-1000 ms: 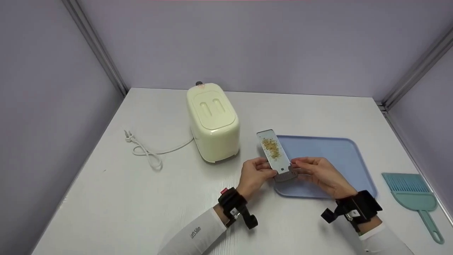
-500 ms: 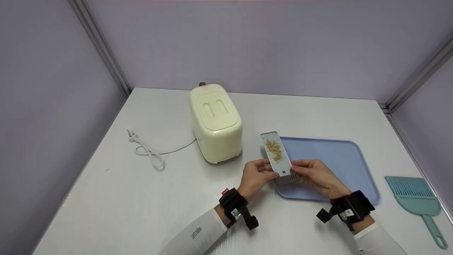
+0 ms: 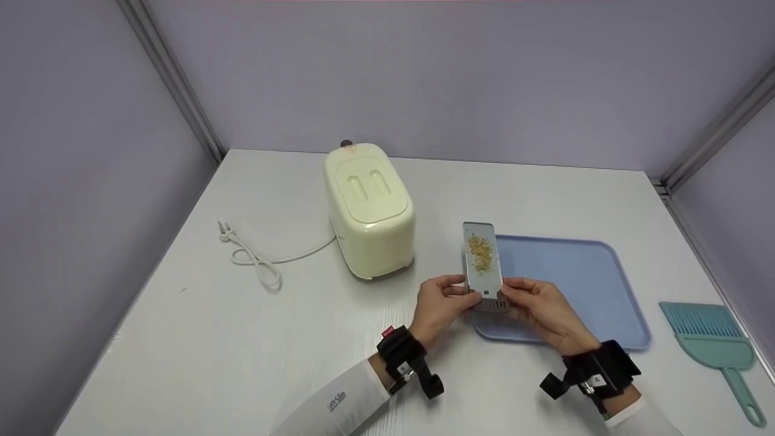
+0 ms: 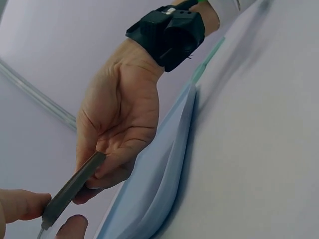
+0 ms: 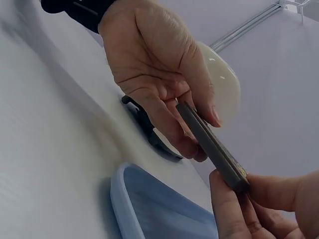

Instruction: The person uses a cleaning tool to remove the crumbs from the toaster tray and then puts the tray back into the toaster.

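Note:
Both hands hold a crumb tray (image 3: 485, 283), a narrow pale plate with a dark grey ribbed end, over the left part of a blue tray (image 3: 566, 284). Golden-brown crumbs (image 3: 480, 254) lie scattered along its middle. At its left near corner my left hand (image 3: 437, 307) pinches it, thumb on top. My right hand (image 3: 550, 313) grips the right near corner the same way. Seen edge-on in the right wrist view, the grey end (image 5: 214, 149) sits between thumb and fingers of each hand, raised above the table.
A cream toaster (image 3: 372, 212) with a cover on top stands left of the hands. Its white cord (image 3: 257, 260) and plug lie farther left. At the right edge rests a teal dustpan-and-brush set (image 3: 711, 342). Pale walls enclose the table at the back and sides.
The crumb tray has swung from leaning left to pointing almost straight away, its far end moving right. My right hand has come in closer around its corner. The crumbs stay on it.

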Tool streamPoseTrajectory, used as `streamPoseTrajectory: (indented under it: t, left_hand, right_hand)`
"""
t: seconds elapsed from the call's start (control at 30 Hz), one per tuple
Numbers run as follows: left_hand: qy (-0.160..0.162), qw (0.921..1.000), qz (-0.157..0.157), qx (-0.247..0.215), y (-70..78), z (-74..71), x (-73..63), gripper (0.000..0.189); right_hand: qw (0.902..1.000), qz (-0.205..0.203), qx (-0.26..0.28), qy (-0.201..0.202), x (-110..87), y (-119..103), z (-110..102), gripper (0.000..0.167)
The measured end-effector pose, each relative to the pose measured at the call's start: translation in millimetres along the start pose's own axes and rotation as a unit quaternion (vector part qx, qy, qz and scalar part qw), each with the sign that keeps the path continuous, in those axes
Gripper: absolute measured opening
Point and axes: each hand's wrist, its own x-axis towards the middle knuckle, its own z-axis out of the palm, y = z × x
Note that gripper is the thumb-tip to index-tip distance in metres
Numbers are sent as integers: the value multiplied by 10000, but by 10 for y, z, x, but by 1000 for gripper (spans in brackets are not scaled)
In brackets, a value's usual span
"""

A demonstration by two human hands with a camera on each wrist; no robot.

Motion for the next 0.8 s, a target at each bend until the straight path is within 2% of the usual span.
streamPoseTrajectory:
  t: [0.23, 0.4, 0.53, 0.8]
  left_hand:
    - [68, 9997, 212, 61, -69, 59, -54, 44]
    - [101, 9993, 215, -303, -77, 81, -57, 37]
    - [78, 9987, 122, -499, -55, 62, -52, 33]
    - [-33, 9995, -47, -298, 1, 15, -42, 32]
  right_hand:
    - [9986, 52, 417, 330, -61, 60, 89, 30]
    - [9972, 51, 528, 523, -83, 91, 142, 27]
    - [9973, 40, 486, 542, -100, 98, 156, 26]
    - [9982, 68, 472, 367, -159, 71, 32, 17]
